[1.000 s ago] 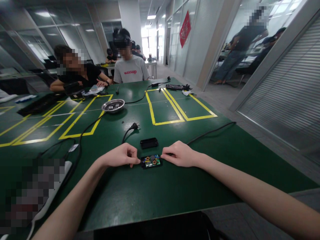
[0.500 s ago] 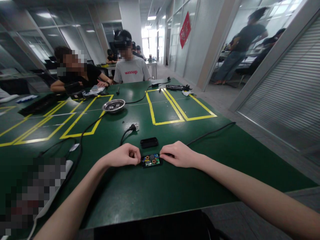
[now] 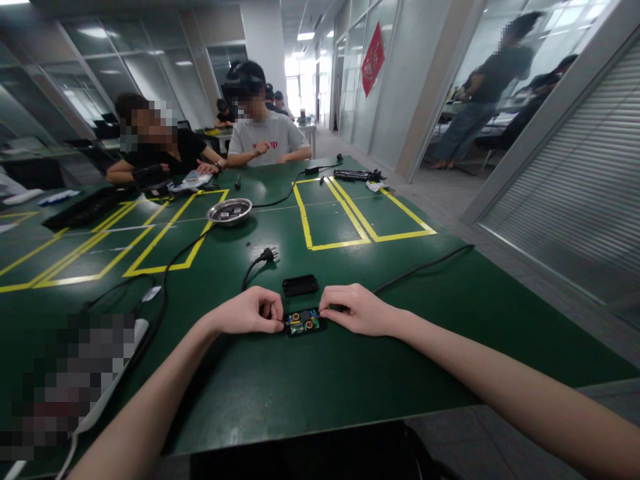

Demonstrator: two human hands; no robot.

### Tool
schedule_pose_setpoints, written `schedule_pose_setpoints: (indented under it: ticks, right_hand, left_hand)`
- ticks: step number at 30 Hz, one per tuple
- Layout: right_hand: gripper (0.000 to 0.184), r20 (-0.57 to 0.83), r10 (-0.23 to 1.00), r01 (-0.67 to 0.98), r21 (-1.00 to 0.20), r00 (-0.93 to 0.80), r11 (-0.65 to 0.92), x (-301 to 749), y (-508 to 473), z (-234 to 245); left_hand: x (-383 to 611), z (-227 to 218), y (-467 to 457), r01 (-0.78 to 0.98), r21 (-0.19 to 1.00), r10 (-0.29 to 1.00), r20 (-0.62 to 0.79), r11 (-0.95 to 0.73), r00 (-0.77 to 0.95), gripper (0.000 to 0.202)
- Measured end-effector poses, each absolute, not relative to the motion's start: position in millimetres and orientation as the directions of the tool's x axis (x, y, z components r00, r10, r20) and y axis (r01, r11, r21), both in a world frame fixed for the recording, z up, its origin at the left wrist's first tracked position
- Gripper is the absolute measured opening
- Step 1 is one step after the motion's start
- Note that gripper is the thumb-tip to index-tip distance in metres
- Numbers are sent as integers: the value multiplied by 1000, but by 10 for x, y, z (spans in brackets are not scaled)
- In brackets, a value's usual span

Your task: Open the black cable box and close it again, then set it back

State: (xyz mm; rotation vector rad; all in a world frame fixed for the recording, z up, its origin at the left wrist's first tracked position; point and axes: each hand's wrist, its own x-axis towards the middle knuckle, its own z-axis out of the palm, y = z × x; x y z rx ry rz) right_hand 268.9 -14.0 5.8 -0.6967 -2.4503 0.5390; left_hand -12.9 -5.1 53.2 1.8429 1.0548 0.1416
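Head view: circuit board [image 3: 304, 323] between hands [image 3: 246, 311] [image 3: 357, 309] (shirt lettering [image 3: 273, 144]: "up").

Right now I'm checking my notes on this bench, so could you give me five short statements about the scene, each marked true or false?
1. The fingers of the left hand are at the left end of the open black case. True.
2. The black cover is fitted over the circuit board. False: the black cover lies apart on the table, beyond the case, and the board is exposed.
3. The metal bowl has things in it. True.
4. The black plug is in the right hand. False: it lies loose beyond the left hand, prongs bare.
5. The tabletop is white. False: it is green, marked with yellow tape.
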Motion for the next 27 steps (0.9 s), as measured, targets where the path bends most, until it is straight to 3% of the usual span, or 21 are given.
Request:
schedule_pose_setpoints:
  ticks: [7, 17, 22, 27]
  right_hand:
    - [14, 369, 605, 382, -522, -705, 763, 2685, -135, 22]
    - [19, 404, 570, 438, -376, -716, 817, 2702, -102, 45]
    - [22, 441, 571, 491, -292, -693, 821, 2705, -29, 18]
    - [18, 436, 491, 441, -216, -754, 871, 2717, -35, 57]
  left_hand:
    - [-140, 472, -52, 514, 853, 691, -319, -90, 649, 28]
    - [-112, 403, -47, 530, 823, 751, -216, -204, 624, 31]
    - [-86, 377, -41, 586, 684, 784, -32, -435, 620, 30]
    - [-50, 401, -110, 593, 450, 702, 116, -668, 703, 28]
